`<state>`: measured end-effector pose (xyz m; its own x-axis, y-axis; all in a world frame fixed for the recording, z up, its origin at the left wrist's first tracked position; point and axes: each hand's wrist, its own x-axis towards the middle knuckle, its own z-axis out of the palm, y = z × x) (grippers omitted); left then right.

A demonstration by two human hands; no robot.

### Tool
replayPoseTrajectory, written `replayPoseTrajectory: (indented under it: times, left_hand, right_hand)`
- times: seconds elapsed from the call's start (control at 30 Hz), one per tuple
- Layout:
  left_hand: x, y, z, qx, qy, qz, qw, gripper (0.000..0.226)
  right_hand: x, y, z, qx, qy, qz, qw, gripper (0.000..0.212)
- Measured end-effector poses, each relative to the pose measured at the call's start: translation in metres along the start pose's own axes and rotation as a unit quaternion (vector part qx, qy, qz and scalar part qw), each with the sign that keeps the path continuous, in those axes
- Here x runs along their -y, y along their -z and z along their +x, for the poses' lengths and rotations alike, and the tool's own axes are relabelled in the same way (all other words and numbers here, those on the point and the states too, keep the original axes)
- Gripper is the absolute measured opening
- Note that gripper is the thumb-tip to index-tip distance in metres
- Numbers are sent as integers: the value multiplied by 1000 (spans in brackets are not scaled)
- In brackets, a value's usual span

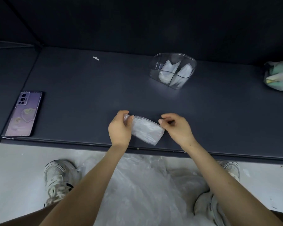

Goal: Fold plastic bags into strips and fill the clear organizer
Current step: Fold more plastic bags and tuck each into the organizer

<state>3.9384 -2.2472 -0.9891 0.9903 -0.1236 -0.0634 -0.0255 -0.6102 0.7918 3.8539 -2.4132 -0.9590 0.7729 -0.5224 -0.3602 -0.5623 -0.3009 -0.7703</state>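
The folded plastic bag (147, 130) is a short, crumpled translucent band held over the dark counter (88, 88), close to its front edge and directly in front of the person. The left hand (120, 128) curls its fingers and thumb round the band's left end, and the right hand (176, 128) pinches the far right corner between thumb and fingertips. I judge this to be the last fold or tightening before stowing. To do it well, both ends should be pulled taut so trapped air escapes, and the edges lined up before creasing, since the thin film will likely spring open if let go too soon. One hand should hold the fold while the other carries it. The clear organizer (172, 70) stands further back and to the right, well apart from the hands. Folded white bags sit upright in at least two of its compartments, and the far-left one seems to have room. The path from hands to organizer looks unobstructed. A purple phone (24, 114) lies face down at the left of the counter, a small white scrap (96, 58) lies near the back, and a pale bundle of bags (279, 75) sits at the right edge. A heap of loose plastic bags (142, 185) lies on the floor between the person's shoes.
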Motion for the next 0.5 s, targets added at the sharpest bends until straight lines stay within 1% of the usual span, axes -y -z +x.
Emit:
replayPoseTrajectory:
  times: [0.03,0.07,0.1,0.17,0.2,0.27,0.37,0.43,0.5]
  left_hand:
    - [0,-2,-2,-7,2,-1,1000,24]
    - [0,-3,-3,-13,3,-1,1000,24]
    - [-1,-4,-5,-17,4,0,1000,23]
    - [-3,-4,-7,-24,4,-1,1000,22]
    - [-3,-4,-8,-27,4,-3,1000,22]
    - [-2,-2,-8,-25,12,-4,1000,23]
    - [-1,1,-4,-6,24,3,1000,26]
    - [0,4,-2,-1,40,-2,999,26]
    - [-2,10,2,-32,81,-36,996,24]
  right_hand:
    - [0,-4,-5,-53,26,-30,998,22]
    - [2,-10,-12,-89,66,-57,992,25]
    - [3,-19,-17,-108,116,-90,983,30]
    - [0,-39,-25,-113,211,-198,951,42]
    - [-6,-47,-25,-102,238,-257,931,46]
    - [-19,-53,-24,-65,255,-338,904,49]
    - [-37,-52,-21,-41,271,-388,880,51]
    - [-39,-52,-20,-25,264,-405,875,53]
    - [-38,-53,-20,-11,252,-414,875,54]
